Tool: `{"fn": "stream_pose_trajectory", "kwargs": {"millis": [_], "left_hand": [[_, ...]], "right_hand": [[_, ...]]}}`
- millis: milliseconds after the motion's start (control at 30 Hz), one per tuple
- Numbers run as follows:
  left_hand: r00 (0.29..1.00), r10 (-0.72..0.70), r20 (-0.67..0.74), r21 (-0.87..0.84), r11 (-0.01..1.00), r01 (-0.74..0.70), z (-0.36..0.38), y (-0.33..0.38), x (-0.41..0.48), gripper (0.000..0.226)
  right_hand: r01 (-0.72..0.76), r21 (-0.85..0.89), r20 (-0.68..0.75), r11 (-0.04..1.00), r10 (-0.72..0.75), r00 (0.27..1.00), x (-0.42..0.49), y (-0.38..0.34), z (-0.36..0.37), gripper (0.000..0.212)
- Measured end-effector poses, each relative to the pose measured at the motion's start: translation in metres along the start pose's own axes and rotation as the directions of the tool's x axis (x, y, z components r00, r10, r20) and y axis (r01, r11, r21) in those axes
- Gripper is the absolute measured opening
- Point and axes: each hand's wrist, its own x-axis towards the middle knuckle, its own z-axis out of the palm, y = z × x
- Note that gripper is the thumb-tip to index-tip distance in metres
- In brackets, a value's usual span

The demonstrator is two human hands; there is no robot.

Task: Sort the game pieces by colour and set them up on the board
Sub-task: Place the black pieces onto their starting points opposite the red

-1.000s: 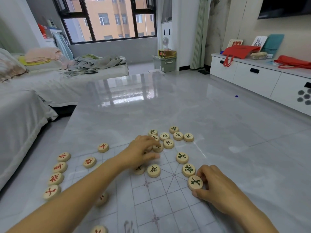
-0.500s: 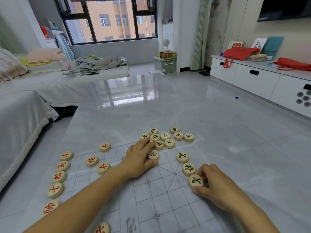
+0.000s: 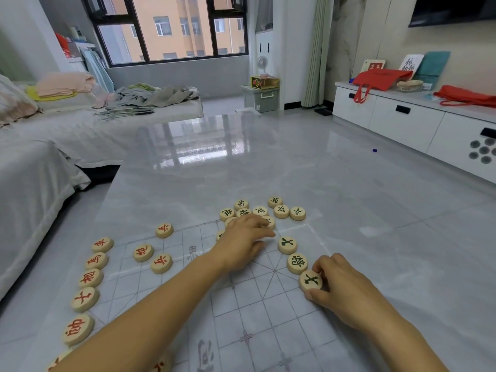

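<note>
Pinching round wooden piece (image 3: 310,280), right hand (image 3: 338,288), glossy board (image 3: 268,312)

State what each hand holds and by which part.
Right hand pinches the dark-marked piece by its rim, flat on the board. Left hand covers the dark pieces; any grip there cannot be told.

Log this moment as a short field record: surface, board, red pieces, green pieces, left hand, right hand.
surface: glossy grey table
board: thin printed grid sheet, lying flat on the table
red pieces: column along the board's left edge, three more further in
green pieces: cluster at the far edge, three in a line on the right
left hand: palm down over pieces below the cluster; grip unclear
right hand: fingers pinching the nearest green piece on the board
</note>
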Motion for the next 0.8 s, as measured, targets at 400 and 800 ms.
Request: {"fn": "stream_pose_trajectory", "kwargs": {"millis": [400,800], "left_hand": [[0.996,0.052,0.069,0.090,0.994,-0.058,0.002,0.011,-0.006,0.040],[0.995,0.032,0.095,0.102,0.994,-0.041,0.005,0.009,-0.006,0.042]], "right_hand": [[0.004,-0.005,-0.019,1.000,-0.004,1.000,0.001,0.001,0.002,0.031],[0.012,-0.009,-0.010,1.000,-0.012,1.000,0.002,0.001,0.002,0.029]]}}
